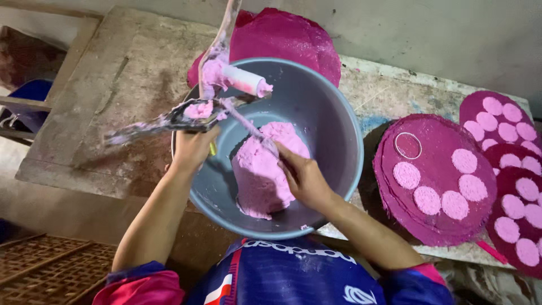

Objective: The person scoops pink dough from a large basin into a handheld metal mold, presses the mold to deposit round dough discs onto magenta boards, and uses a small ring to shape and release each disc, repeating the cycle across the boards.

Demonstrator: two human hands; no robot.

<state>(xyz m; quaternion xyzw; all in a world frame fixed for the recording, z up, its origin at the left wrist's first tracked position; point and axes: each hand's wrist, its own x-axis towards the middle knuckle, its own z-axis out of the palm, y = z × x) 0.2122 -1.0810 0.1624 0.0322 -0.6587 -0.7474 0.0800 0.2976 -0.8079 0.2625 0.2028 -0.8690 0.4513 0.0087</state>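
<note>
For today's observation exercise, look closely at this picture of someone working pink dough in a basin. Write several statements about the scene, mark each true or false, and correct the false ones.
1. The pink dough mass sits inside the grey-blue basin. True.
2. The right hand rests on the bare table, clear of the dough. False: it is inside the basin, against the dough, holding a thin tool.
3. The left hand grips a dough-smeared press tool at the basin's rim. True.
4. The round mats beside the basin hold green squares. False: they hold pink discs.
5. A small ring lies on the nearest mat. True.
</note>
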